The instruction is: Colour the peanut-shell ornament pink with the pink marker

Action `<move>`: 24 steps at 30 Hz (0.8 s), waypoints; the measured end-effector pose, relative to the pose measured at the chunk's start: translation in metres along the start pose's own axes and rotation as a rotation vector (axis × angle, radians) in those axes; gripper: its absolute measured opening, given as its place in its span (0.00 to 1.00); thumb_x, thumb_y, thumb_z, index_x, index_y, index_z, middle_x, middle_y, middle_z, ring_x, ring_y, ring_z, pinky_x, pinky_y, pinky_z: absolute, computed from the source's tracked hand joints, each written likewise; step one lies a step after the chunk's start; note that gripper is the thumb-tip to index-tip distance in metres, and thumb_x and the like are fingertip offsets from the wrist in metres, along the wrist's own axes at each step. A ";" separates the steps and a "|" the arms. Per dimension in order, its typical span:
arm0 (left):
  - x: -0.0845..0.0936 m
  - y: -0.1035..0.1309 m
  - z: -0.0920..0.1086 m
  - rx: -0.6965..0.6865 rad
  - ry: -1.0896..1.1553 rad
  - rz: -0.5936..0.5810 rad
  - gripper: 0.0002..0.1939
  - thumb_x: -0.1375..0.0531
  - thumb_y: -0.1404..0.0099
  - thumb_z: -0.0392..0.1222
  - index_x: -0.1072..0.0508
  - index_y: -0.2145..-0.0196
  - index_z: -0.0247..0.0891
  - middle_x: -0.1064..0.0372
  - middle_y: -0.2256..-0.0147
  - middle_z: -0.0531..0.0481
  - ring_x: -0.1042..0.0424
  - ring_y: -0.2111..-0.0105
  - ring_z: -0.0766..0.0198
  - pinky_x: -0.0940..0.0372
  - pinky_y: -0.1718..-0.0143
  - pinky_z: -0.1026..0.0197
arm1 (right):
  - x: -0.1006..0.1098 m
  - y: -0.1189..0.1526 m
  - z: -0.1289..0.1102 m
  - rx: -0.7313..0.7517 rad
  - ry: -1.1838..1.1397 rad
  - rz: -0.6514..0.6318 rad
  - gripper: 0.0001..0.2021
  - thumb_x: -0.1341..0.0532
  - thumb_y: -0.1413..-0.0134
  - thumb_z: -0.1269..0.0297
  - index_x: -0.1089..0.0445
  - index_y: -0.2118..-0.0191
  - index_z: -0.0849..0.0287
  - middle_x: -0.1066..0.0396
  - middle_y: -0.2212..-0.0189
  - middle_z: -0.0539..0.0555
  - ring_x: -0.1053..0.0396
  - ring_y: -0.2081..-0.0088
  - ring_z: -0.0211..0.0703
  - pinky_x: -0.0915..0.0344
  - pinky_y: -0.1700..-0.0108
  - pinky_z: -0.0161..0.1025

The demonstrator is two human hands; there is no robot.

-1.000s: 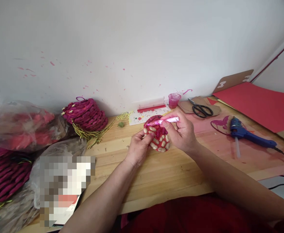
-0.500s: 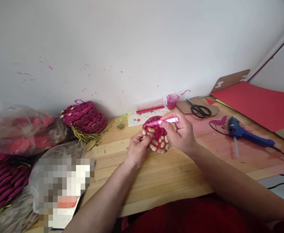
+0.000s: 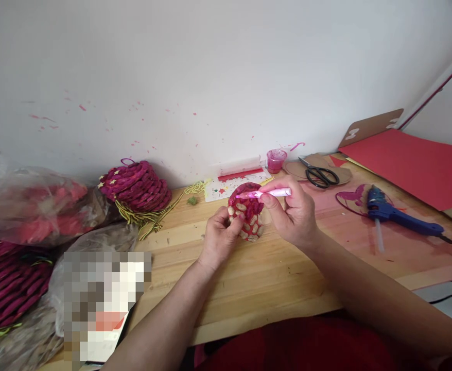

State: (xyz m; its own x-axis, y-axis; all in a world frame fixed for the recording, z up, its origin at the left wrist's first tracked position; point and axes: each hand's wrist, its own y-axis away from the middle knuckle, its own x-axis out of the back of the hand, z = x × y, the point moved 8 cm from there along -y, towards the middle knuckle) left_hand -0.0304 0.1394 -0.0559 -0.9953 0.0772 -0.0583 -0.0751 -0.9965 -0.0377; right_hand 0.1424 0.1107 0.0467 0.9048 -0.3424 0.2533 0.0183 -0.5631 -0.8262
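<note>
My left hand (image 3: 219,234) is closed on the lower left side of a red piece covered with peanuts (image 3: 252,230), its thumb resting on the front. The lower peanuts are pale and bare; those toward the top are coloured dark magenta. Between the thumb and fingers of my right hand (image 3: 293,208) is a paintbrush (image 3: 276,192) with a white handle, smeared pink toward its tip. That tip points left and lies against the upper part of the piece, though whether it touches a peanut I cannot tell.
Behind the hands stand a cup of pink paint (image 3: 276,161) and black-handled scissors (image 3: 320,174). A blue glue gun (image 3: 398,215) lies right, near red paper (image 3: 415,165). Leftward are a magenta peanut-like bundle (image 3: 139,188) with yellow cords, plastic bags (image 3: 40,206) and a blurred-out screen (image 3: 108,314).
My right hand and the paintbrush have shifted slightly right. The peanut piece has turned a little in my left hand, so its lower right side shows less.
</note>
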 end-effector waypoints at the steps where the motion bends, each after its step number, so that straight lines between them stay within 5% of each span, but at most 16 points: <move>1: 0.000 0.000 0.000 -0.008 -0.015 -0.001 0.20 0.28 0.42 0.58 0.19 0.65 0.37 0.26 0.68 0.49 0.34 0.72 0.65 0.36 0.69 0.63 | -0.001 0.000 -0.001 0.006 -0.006 -0.009 0.02 0.37 0.32 0.66 0.29 0.56 0.51 0.21 0.62 0.51 0.23 0.59 0.45 0.31 0.54 0.47; 16: -0.002 0.000 -0.002 -0.005 0.025 -0.050 0.20 0.29 0.38 0.58 0.18 0.60 0.37 0.29 0.68 0.51 0.40 0.73 0.68 0.41 0.70 0.65 | 0.001 -0.002 0.014 -0.122 -0.098 -0.001 0.02 0.37 0.31 0.63 0.28 0.58 0.52 0.22 0.62 0.51 0.23 0.59 0.44 0.29 0.54 0.43; 24: -0.001 0.000 -0.001 -0.014 -0.008 -0.043 0.21 0.28 0.39 0.59 0.17 0.61 0.38 0.26 0.67 0.50 0.35 0.72 0.66 0.38 0.69 0.65 | 0.002 -0.002 0.015 -0.136 -0.070 -0.005 0.03 0.38 0.31 0.60 0.28 0.58 0.52 0.22 0.62 0.52 0.23 0.59 0.45 0.27 0.52 0.47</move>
State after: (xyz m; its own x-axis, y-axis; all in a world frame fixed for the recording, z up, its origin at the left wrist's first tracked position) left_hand -0.0289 0.1393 -0.0565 -0.9917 0.1194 -0.0484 -0.1168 -0.9917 -0.0535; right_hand 0.1505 0.1222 0.0416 0.9325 -0.2884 0.2175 -0.0307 -0.6631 -0.7479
